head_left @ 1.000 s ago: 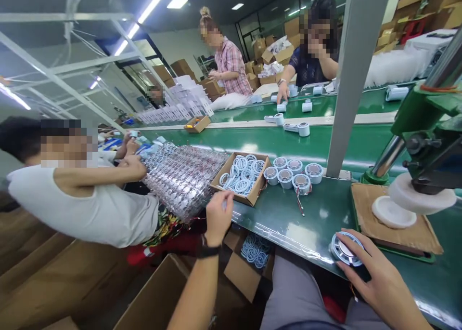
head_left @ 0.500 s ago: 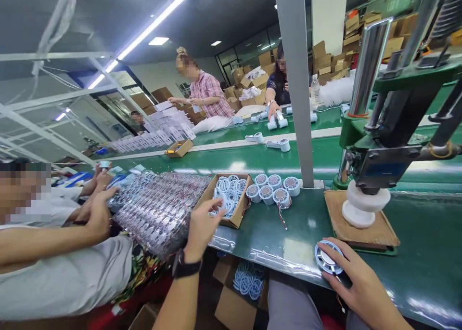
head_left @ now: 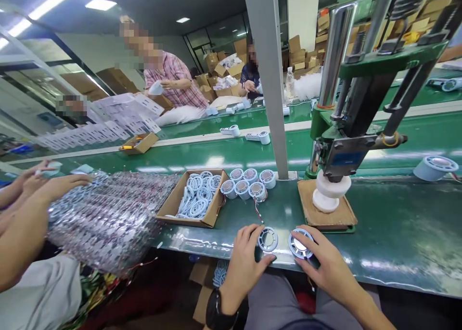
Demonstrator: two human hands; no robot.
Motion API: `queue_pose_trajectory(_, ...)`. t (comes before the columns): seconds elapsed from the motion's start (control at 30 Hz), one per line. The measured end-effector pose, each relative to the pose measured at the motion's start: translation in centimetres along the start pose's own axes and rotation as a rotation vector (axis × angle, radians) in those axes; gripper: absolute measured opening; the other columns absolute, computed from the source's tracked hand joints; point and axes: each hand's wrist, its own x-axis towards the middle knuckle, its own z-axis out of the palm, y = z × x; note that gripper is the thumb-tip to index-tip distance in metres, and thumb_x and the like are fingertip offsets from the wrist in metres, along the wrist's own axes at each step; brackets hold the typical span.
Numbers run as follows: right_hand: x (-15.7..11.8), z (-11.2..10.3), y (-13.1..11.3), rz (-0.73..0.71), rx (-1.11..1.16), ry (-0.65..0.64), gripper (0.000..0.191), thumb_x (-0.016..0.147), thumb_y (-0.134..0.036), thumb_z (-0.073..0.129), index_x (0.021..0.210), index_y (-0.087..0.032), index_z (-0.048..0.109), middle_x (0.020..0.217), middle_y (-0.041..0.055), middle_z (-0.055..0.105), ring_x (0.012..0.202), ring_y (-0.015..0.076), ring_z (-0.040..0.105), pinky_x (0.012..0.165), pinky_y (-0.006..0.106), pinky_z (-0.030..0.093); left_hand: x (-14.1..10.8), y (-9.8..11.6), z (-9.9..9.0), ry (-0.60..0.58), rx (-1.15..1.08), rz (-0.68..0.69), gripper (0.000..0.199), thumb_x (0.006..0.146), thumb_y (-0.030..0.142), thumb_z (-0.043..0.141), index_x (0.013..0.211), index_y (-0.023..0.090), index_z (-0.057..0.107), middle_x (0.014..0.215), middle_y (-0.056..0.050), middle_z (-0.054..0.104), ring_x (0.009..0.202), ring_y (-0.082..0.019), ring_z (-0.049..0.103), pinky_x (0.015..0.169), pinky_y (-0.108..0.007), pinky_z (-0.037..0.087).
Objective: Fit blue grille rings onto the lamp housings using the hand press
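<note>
In the head view my left hand [head_left: 249,255], with a dark band on its wrist, grips a flat light-blue plastic ring [head_left: 267,240] with inner spokes between fingers and thumb. Just to its right, my right hand [head_left: 323,253] is closed around a round light-blue housing [head_left: 301,244] with a pale centre, at the bench's front edge. A wire hangs below that housing. Ring and housing are a short gap apart. Left of my hands, a cardboard box [head_left: 212,219] holds several more light-blue rings [head_left: 198,192]. Several round housings [head_left: 250,177] stand beside the box.
A green hand press [head_left: 342,156] with a white pressing head stands on a brown board [head_left: 328,217]. A grey post [head_left: 269,79] rises behind the bench. Bagged metallic parts [head_left: 111,214] lie left, near a co-worker's arm [head_left: 46,197]. Another housing [head_left: 435,168] sits far right.
My left hand has moved right from the box of rings to beside my right hand, now with a ring in it. My right hand still holds the housing. The view has turned right.
</note>
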Motion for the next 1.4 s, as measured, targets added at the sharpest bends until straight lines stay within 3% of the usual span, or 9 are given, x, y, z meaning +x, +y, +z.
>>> queue_pose_trajectory(0.2, 0.1, -0.2, -0.1, -0.004, -0.007, -0.018, 0.044, 0.09, -0.016, 0.057, 0.132, -0.023, 0.064, 0.132, 0.0149, 0.066, 0.118, 0.0276, 0.069, 0.095, 0.04, 0.062, -0.3, 0.9, 0.6, -0.042, 0.031, -0.111, 0.064, 0.078, 0.031, 0.082, 0.135, 0.018, 0.057, 0.128, -0.017, 0.065, 0.12, -0.038, 0.057, 0.103, -0.06, 0.047)
queue_pose_trajectory(0.37, 0.1, -0.2, 0.0, -0.009, -0.004, -0.019, 0.043, 0.091, -0.016, 0.056, 0.132, -0.023, 0.064, 0.132, 0.0149, 0.065, 0.119, 0.0267, 0.068, 0.096, 0.039, 0.061, -0.1, 0.4, -0.1, -0.218, -0.037, 0.006, 0.072, 0.082, 0.022, 0.074, 0.148, 0.021, 0.045, 0.144, -0.016, 0.057, 0.133, -0.037, 0.048, 0.111, -0.058, 0.041)
queue_pose_trajectory(0.53, 0.0, -0.2, -0.2, 0.01, 0.003, -0.032, 0.045, 0.09, -0.016, 0.057, 0.135, -0.024, 0.063, 0.133, 0.0145, 0.065, 0.121, 0.0268, 0.067, 0.097, 0.039, 0.061, 0.1, 0.1, 0.1, -0.169, 0.007, 0.026, 0.095, 0.076, 0.032, 0.082, 0.155, 0.015, 0.033, 0.147, -0.022, 0.053, 0.132, -0.042, 0.047, 0.11, -0.065, 0.04)
queue_pose_trajectory(0.67, -0.1, 0.0, -0.2, 0.028, 0.005, -0.054, 0.047, 0.09, -0.015, 0.059, 0.135, -0.026, 0.062, 0.134, 0.0138, 0.064, 0.121, 0.0276, 0.067, 0.098, 0.041, 0.06, 0.4, -0.5, -0.5, -0.159, -0.018, 0.165, 0.078, 0.083, 0.015, 0.07, 0.153, 0.024, 0.037, 0.139, -0.015, 0.063, 0.125, -0.034, 0.056, 0.103, -0.054, 0.051)
queue_pose_trajectory(0.8, -0.1, 0.1, 0.2, -0.02, 0.02, 0.035, 0.049, 0.093, -0.025, 0.06, 0.142, -0.024, 0.055, 0.137, 0.0155, 0.061, 0.122, 0.028, 0.065, 0.097, 0.04, 0.06, 0.3, -0.4, -0.6, -0.043, -0.02, 0.184, 0.069, 0.093, 0.022, 0.064, 0.153, 0.022, 0.032, 0.127, -0.016, 0.068, 0.115, -0.031, 0.063, 0.096, -0.052, 0.056)
queue_pose_trajectory(1.0, -1.0, -2.4, -2.2, -0.046, 0.064, 0.521, 0.045, 0.094, -0.014, 0.056, 0.139, -0.023, 0.054, 0.117, 0.0135, 0.067, 0.109, 0.0258, 0.067, 0.092, 0.04, 0.058, -0.8, 3.6, -1.6, 0.372, 0.027, 0.318, 0.082, 0.094, 0.049, 0.066, 0.158, 0.02, 0.025, 0.105, -0.015, 0.075, 0.091, -0.027, 0.075, 0.085, -0.044, 0.063)
queue_pose_trajectory(1.1, -1.5, -3.6, -5.1, 0.134, 0.411, 0.263, 0.043, 0.096, -0.014, 0.054, 0.138, -0.026, 0.054, 0.099, 0.0062, 0.073, 0.074, 0.0161, 0.067, 0.069, 0.026, 0.058, -1.2, 5.9, -2.3, 0.384, -0.021, 0.33, 0.084, 0.092, 0.055, 0.064, 0.159, 0.025, 0.023, 0.098, -0.013, 0.076, 0.083, -0.027, 0.076, 0.075, -0.044, 0.066)
queue_pose_trajectory(1.2, -1.6, -3.4, -7.2, 0.359, 0.838, -0.05, 0.044, 0.1, -0.029, 0.055, 0.144, -0.025, 0.05, 0.092, 0.0047, 0.073, 0.07, 0.0149, 0.066, 0.066, 0.024, 0.056, -1.7, 7.0, -2.3, 0.346, -0.114, 0.285, 0.081, 0.092, 0.054, 0.065, 0.157, 0.03, 0.023, 0.097, -0.012, 0.075, 0.085, -0.028, 0.076, 0.071, -0.045, 0.067)
queue_pose_trajectory(1.4, -1.0, -2.8, -7.8, 0.602, 1.118, -0.153, 0.059, 0.093, -0.057, 0.062, 0.137, -0.018, 0.061, 0.078, 0.0023, 0.063, 0.061, 0.0111, 0.053, 0.058, 0.023, 0.045, -2.2, 6.4, -2.2, 0.209, -0.252, 0.142, 0.091, 0.08, 0.076, 0.059, 0.153, 0.028, 0.032, 0.104, -0.013, 0.069, 0.092, -0.031, 0.075, 0.077, -0.046, 0.066)
